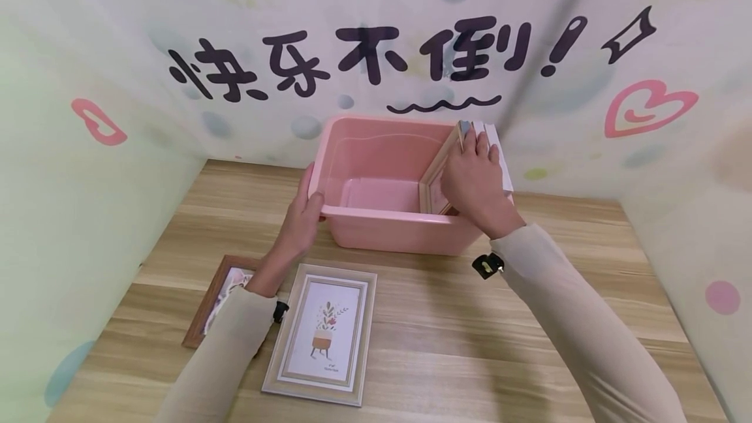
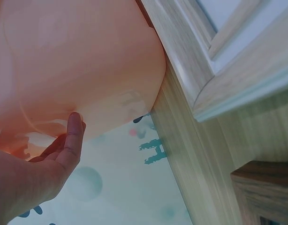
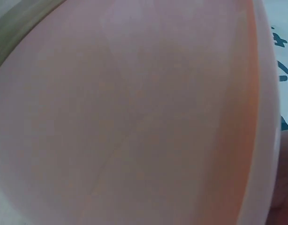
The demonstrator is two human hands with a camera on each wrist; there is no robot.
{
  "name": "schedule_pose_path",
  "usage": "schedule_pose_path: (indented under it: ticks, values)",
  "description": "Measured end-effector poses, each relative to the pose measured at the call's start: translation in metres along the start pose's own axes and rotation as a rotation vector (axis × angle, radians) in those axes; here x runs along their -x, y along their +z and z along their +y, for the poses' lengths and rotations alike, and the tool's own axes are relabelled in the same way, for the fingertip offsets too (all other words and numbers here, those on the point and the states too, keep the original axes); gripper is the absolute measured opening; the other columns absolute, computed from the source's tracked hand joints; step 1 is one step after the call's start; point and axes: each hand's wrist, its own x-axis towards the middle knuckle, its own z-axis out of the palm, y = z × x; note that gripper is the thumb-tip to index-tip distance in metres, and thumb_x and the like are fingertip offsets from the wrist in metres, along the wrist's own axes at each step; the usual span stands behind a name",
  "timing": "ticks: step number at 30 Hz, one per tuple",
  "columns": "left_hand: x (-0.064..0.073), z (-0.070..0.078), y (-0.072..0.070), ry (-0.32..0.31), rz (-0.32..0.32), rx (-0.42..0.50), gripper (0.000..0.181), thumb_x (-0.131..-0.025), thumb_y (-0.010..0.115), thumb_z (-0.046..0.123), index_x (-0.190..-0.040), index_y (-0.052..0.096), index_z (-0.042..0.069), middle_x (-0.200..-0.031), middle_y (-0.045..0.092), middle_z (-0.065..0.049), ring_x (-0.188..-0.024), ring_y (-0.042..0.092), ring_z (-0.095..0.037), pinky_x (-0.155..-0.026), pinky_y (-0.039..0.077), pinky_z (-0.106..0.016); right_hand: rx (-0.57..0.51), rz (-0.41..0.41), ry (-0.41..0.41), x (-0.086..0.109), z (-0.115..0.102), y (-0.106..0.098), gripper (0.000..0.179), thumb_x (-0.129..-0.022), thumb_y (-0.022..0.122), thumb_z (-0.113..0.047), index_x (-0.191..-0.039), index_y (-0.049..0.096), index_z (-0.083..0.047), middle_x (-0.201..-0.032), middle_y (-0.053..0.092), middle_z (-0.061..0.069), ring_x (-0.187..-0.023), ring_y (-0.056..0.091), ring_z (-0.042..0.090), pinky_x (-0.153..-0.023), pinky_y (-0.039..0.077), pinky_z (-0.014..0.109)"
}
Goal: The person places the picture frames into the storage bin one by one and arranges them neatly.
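A pink plastic bin (image 1: 399, 235) sits on the table near the back wall. My left hand (image 1: 298, 224) grips its left rim, thumb on the near side; the left wrist view shows the fingers against the bin's wall (image 2: 87, 61). Inside the bin at its right end, several picture frames stand on edge, a light wooden picture frame (image 1: 439, 163) facing inward. My right hand (image 1: 477, 178) holds these frames, its fingers curled over their top edges. Much of them is hidden behind that hand. Only the bin's wall (image 3: 134, 103) fills most of the right wrist view.
A cream picture frame (image 1: 323, 325) with a potted-plant print lies face up on the wood-grain table (image 1: 446, 344). Left of it, a brown picture frame (image 1: 207, 305) is partly covered by my left forearm. Printed cloth walls (image 1: 264, 136) enclose the table's back and sides.
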Motion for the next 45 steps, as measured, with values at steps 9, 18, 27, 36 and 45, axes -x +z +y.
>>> schedule_pose_path:
  ticks: [9,18,27,36,45]
  values:
    - [-0.002,-0.002,0.000,0.001,0.004,-0.011,0.061,-0.103,0.028,0.010,-0.160,0.009,0.012,-0.155,0.032,-0.023,-0.108,0.052,-0.035,-0.088,0.048,-0.054,-0.170,0.145,-0.127,0.018,0.002,-0.010,0.058,-0.098,0.055,-0.021,-0.146,0.039,0.007,-0.157,0.029,0.025,-0.145,0.026,0.044,-0.116,0.025,0.056]
    - [-0.015,-0.037,0.000,0.007,0.023,0.008,0.060,-0.104,0.029,0.019,-0.160,0.010,0.030,-0.157,0.033,-0.015,-0.108,0.052,-0.037,-0.085,0.048,-0.050,-0.387,0.265,-0.406,0.051,-0.010,-0.009,0.050,-0.094,0.063,-0.014,-0.137,0.050,0.008,-0.145,0.047,0.024,-0.133,0.045,0.039,-0.107,0.041,0.050]
    - [-0.015,-0.041,0.001,0.030,0.029,0.006,0.059,-0.103,0.030,0.022,-0.159,0.014,0.034,-0.153,0.038,-0.016,-0.102,0.053,-0.031,-0.082,0.049,-0.046,-0.422,0.290,-0.555,0.081,-0.032,-0.004,0.045,-0.093,0.066,-0.016,-0.133,0.057,0.002,-0.136,0.056,0.018,-0.127,0.053,0.032,-0.104,0.046,0.047]
    - [-0.016,-0.041,0.000,0.040,0.025,0.026,0.059,-0.104,0.030,0.023,-0.159,0.014,0.033,-0.153,0.038,-0.018,-0.107,0.054,-0.037,-0.082,0.050,-0.044,-0.469,0.358,-0.842,0.101,-0.052,0.015,0.035,-0.090,0.066,-0.015,-0.124,0.064,-0.003,-0.122,0.063,0.010,-0.112,0.061,0.021,-0.094,0.052,0.035]
    - [-0.016,-0.040,0.001,0.036,0.028,0.044,0.059,-0.103,0.031,0.021,-0.159,0.016,0.032,-0.150,0.041,-0.021,-0.107,0.055,-0.035,-0.083,0.051,-0.045,-0.469,0.136,-0.888,0.100,-0.063,0.049,0.040,-0.093,0.066,-0.018,-0.131,0.059,-0.007,-0.127,0.062,0.006,-0.118,0.058,0.018,-0.103,0.046,0.034]
